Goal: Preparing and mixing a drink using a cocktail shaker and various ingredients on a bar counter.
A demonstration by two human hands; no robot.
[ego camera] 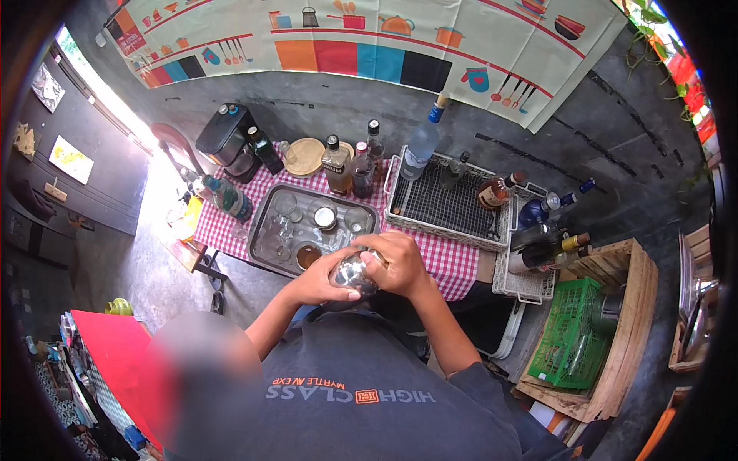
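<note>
A shiny metal cocktail shaker (351, 273) is held in front of my chest, close to the near edge of the table. My left hand (320, 282) wraps its body from the left. From the right, my right hand (396, 260) grips its upper end, with the fingers covering much of it. Just beyond my hands lies a grey metal tray (266, 214) with several clear glasses. One glass (308, 254) on it has brown liquid inside, and a small white-topped container (325, 218) stands near the tray's middle.
Several bottles (337, 167) stand behind the tray on the checked cloth (455, 259), beside a round wooden board (305, 157) and a black appliance (228, 141). A white wire basket (450, 227) holds bottles at the right. Farther right, a wooden crate (640, 288) contains a green plastic basket (568, 334).
</note>
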